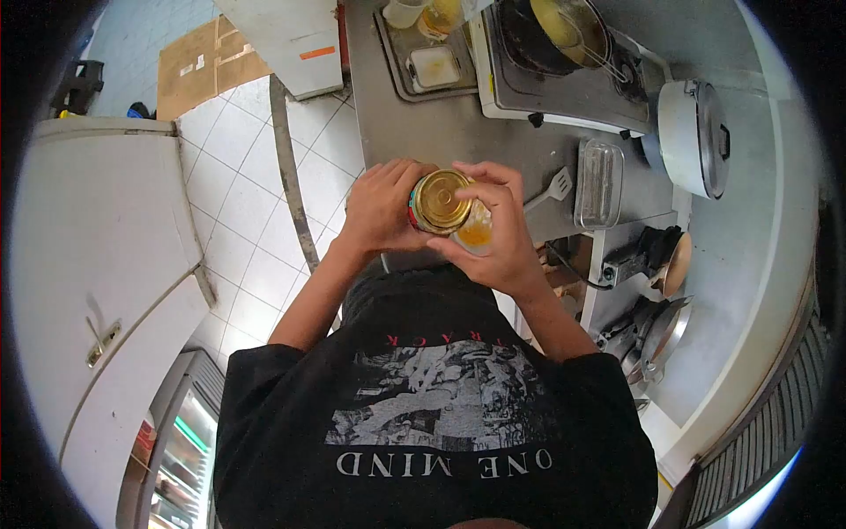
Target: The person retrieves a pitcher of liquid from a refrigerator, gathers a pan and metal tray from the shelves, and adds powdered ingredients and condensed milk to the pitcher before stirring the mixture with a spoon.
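The left hand (381, 207) has its fingers clamped round the can (442, 199), above the worktop (405, 119); the right hand (508, 240) clasps its rim, fingers bent; uneven pressure could tip it towards the yellow-stained container (476, 233) beside it; slick metal might slip.

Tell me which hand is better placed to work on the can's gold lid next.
Right hand, I'd judge: its fingers already reach over the gold lid. The left hand wraps the side of the can, so it seems better suited to steadying.
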{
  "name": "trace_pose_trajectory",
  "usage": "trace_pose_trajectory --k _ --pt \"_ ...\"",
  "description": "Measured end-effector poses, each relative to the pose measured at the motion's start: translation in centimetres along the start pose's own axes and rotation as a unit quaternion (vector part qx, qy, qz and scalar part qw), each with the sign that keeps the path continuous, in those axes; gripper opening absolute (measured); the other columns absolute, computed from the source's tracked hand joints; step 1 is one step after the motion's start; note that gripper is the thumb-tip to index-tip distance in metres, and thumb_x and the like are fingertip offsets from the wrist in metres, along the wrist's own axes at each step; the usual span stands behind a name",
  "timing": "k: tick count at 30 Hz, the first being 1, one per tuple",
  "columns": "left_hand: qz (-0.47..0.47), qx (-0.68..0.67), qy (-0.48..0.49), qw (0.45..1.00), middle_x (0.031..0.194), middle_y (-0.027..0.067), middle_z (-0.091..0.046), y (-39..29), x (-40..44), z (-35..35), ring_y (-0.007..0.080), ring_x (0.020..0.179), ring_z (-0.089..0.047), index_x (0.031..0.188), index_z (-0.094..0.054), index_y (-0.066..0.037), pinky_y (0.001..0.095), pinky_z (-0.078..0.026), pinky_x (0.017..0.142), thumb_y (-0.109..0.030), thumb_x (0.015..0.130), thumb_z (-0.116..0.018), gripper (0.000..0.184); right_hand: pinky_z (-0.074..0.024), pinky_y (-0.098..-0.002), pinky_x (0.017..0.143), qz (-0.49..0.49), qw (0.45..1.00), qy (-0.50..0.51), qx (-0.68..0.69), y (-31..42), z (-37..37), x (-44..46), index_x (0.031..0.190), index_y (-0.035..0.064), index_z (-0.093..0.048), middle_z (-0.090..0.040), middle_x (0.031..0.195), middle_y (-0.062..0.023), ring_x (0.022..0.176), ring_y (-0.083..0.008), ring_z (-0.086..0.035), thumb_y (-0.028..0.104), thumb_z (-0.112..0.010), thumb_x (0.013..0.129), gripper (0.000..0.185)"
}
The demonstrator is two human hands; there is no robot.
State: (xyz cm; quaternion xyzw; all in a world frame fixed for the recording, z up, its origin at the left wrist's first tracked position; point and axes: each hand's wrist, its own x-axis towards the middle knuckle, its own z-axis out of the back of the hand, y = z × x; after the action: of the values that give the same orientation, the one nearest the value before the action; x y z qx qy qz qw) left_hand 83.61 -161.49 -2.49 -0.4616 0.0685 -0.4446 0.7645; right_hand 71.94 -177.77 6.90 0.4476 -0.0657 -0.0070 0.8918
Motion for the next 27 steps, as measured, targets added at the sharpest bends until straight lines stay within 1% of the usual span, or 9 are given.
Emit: trace_pose_trajectory --k 3,6,9,14,17,20,23,25,27 --pt "-0.013 0.025 0.001 1.0 0.102 0.0081 -0.066 0.8 1.1 0.2 0.0292 0.096 -0.067 0.118 -0.062 -0.009 0.0409 -0.051 0.077 -0.052 0.054 -0.089 0.081 -0.0455 -0.0476 0.111 -0.031 0.995 0.043 -0.09 1.6 0.4 2.6 0.15 0.0118 -0.044 -0.04 0.146 -0.021 0.137 -0.0414 -0.048 0.02 -0.088 0.077 0.086" --pt "-0.041 0.039 -0.007 0.998 0.105 0.0081 -0.066 1.9 2.3 0.2 0.029 0.098 -0.067 0.119 -0.061 -0.009 0.0403 -0.051 0.078 -0.05 0.055 -0.088 0.081 -0.0487 -0.0472 0.109 -0.02 0.977 0.138 -0.162 0.5 0.3 4.1 0.153 0.0159 -0.042 -0.04 0.147 -0.0228 0.135 -0.0426 -0.049 0.022 -0.087 0.078 0.088" --pt "-0.051 0.039 -0.021 0.998 0.108 0.0086 -0.066 3.1 3.4 0.1 0.03 0.099 -0.066 0.12 -0.06 -0.008 0.0403 -0.051 0.08 -0.049 0.058 -0.088 0.08 -0.0507 -0.0468 0.107 -0.043 0.972 0.162 -0.165 0.0 0.3 6.1 0.152 0.0179 -0.044 -0.042 0.146 -0.0224 0.132 -0.0425 -0.053 0.022 -0.084 0.08 0.082" --pt "-0.027 -0.018 -0.041 0.999 0.117 0.0115 -0.064 5.2 5.3 0.0 0.0342 0.106 -0.064 0.127 -0.056 -0.006 0.0426 -0.051 0.087 -0.049 0.064 -0.087 0.083 -0.0534 -0.0439 0.1 -0.031 0.965 0.177 -0.189 -0.7 1.4 10.4 0.147 0.0137 -0.051 -0.054 0.135 -0.0193 0.121 -0.0368 -0.062 0.023 -0.084 0.08 0.076" --pt "0.043 -0.07 -0.056 0.995 0.129 0.0179 -0.06 5.6 6.8 0.1 0.0378 0.119 -0.06 0.139 -0.049 -0.004 0.0445 -0.047 0.101 -0.047 0.07 -0.087 0.09 -0.0553 -0.0422 0.094 0.025 0.971 0.146 -0.186 -3.1 1.9 13.6 0.138 0.0094 -0.06 -0.062 0.124 -0.0186 0.108 -0.0336 -0.067 0.023 -0.086 0.078 0.067" --pt "0.107 -0.031 -0.204 0.973 0.139 0.0245 -0.054 6.6 6.7 -0.7 0.0399 0.13 -0.054 0.149 -0.039 -0.001 0.0454 -0.04 0.112 -0.041 0.081 -0.083 0.09 -0.0564 -0.0412 0.092 0.045 0.973 0.09 -0.208 -6.3 2.3 17.6 0.13 0.0082 -0.067 -0.067 0.117 -0.0192 0.102 -0.0337 -0.07 0.026 -0.089 0.075 0.062" --pt "0.208 -0.089 -0.129 0.966 0.139 0.027 -0.055 8.9 2.2 -0.9 0.0374 0.135 -0.052 0.156 -0.03 0.001 0.0446 -0.036 0.117 -0.033 0.093 -0.075 0.085 -0.0566 -0.0402 0.092 0.044 0.971 0.001 -0.234 -10.5 2.2 21.9 0.129 0.0077 -0.067 -0.069 0.118 -0.0206 0.104 -0.0326 -0.07 0.029 -0.088 0.076 0.061" --pt "0.306 -0.17 -0.102 0.931 0.142 0.0257 -0.055 10.2 -2.6 -2.1 0.0353 0.132 -0.055 0.153 -0.036 0.002 0.0438 -0.041 0.113 -0.03 0.098 -0.07 0.072 -0.0564 -0.0413 0.092 0.049 0.97 -0.033 -0.235 -14.0 1.5 24.6 0.129 0.0063 -0.067 -0.069 0.118 -0.0208 0.104 -0.0328 -0.07 0.031 -0.088 0.075 0.062" --pt "0.375 -0.164 -0.051 0.911 0.143 0.0227 -0.056 11.4 -8.0 -2.9 0.0341 0.128 -0.059 0.149 -0.043 0.0 0.0437 -0.045 0.108 -0.03 0.098 -0.069 0.065 -0.056 -0.0426 0.093 0.039 0.965 -0.048 -0.257 -17.1 0.4 26.8 0.129 0.0049 -0.067 -0.069 0.118 -0.0216 0.105 -0.034 -0.07 0.032 -0.089 0.074 0.064"
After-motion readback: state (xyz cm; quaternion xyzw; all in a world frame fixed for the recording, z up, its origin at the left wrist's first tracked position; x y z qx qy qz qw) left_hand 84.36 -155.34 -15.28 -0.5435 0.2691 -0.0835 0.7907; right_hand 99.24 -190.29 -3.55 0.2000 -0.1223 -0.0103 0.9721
